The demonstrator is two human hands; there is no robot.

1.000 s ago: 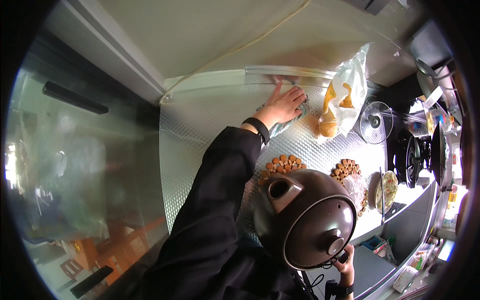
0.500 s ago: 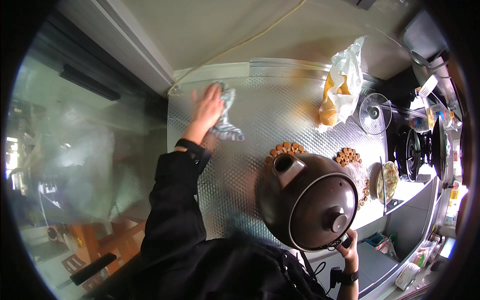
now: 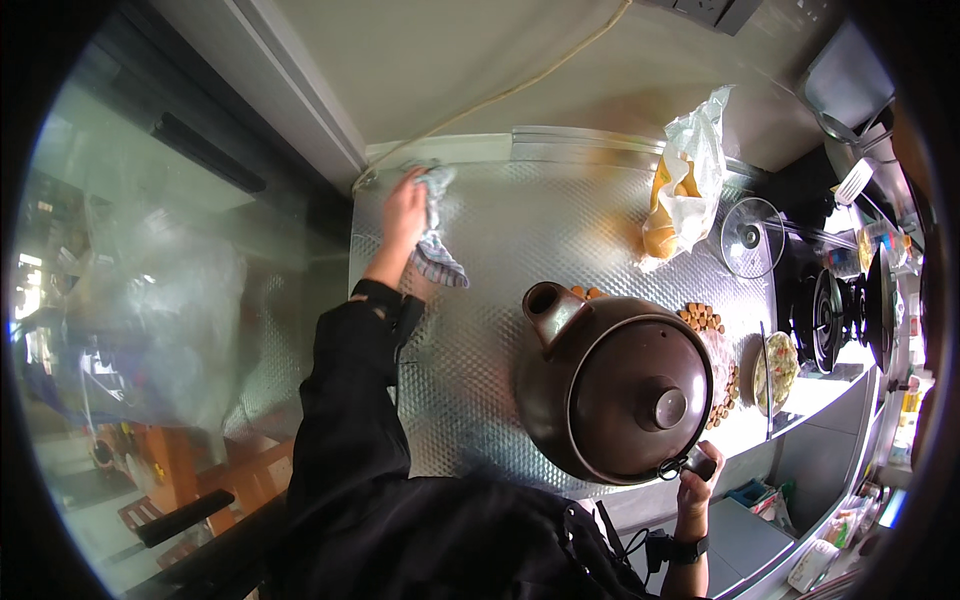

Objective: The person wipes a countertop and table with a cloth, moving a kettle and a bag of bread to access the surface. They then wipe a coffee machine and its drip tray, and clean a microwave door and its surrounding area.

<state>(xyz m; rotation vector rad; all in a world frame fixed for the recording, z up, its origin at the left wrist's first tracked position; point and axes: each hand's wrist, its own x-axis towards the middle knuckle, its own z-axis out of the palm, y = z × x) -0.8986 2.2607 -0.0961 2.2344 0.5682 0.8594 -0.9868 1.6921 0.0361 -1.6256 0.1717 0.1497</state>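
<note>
In the head view, the brown pot (image 3: 620, 385) is over the near part of the silvery counter mat (image 3: 560, 235). The right hand (image 3: 694, 488) is clamped round its handle (image 3: 703, 460), at the pot's lower right. The left hand (image 3: 404, 212), well apart, rests on a striped cloth (image 3: 440, 265) to the pot's upper left; I can't tell whether its fingers grip or only press. Beyond the pot lies a plastic bag (image 3: 695, 180) with something yellow inside; a glass lid (image 3: 752, 237) is to its upper right.

The pot looks raised, so a tiring one-handed hold could let it tip, sliding its own lid (image 3: 635, 410) off. A wide swing could knock the glass lid.
</note>
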